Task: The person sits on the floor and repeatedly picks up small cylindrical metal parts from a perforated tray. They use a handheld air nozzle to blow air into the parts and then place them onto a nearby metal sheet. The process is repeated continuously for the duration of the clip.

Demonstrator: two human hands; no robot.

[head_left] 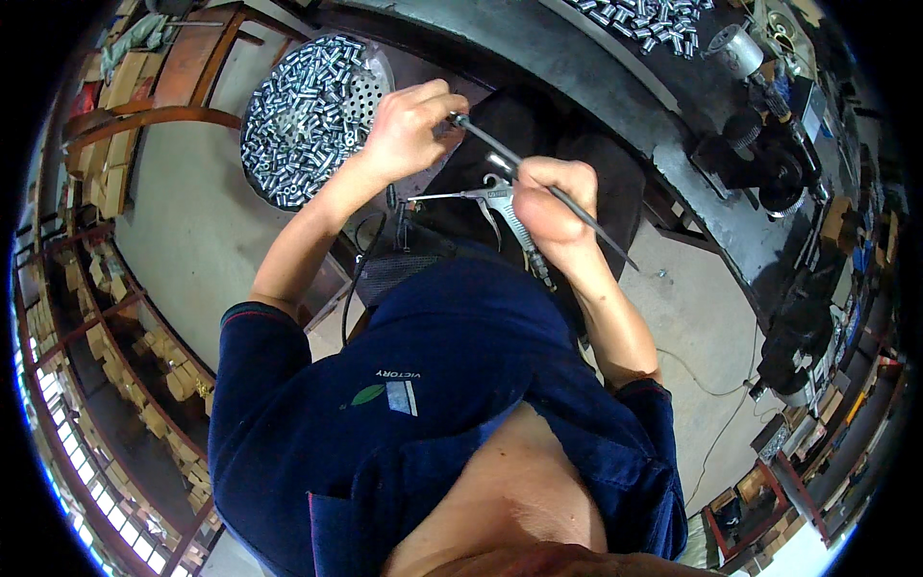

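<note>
My right hand (558, 197) is closed around a long thin grey metal rod (601, 231), whose pointed lower end sticks out past the wrist. At the rod's upper end, the fingers of my left hand (413, 130) pinch together; what exactly they hold is mostly hidden. A small shiny metal sleeve (500, 163) shows beside my right fingertips, and I cannot tell if they touch it. Below the hands lies a silver air blow gun (500, 197) with a thin nozzle, over dark cloth. Left of my left hand stands a round perforated metal tray (363, 96) heaped with small metal sleeves (298, 125).
A dark workbench (615, 91) crosses the far right, with another pile of metal sleeves (654, 21), a metal cup (735, 50) and a black machine (769, 163). A wooden chair (163, 117) stands at the left, before shelves of boxes (125, 356). A black hose (361, 264) hangs beside my lap.
</note>
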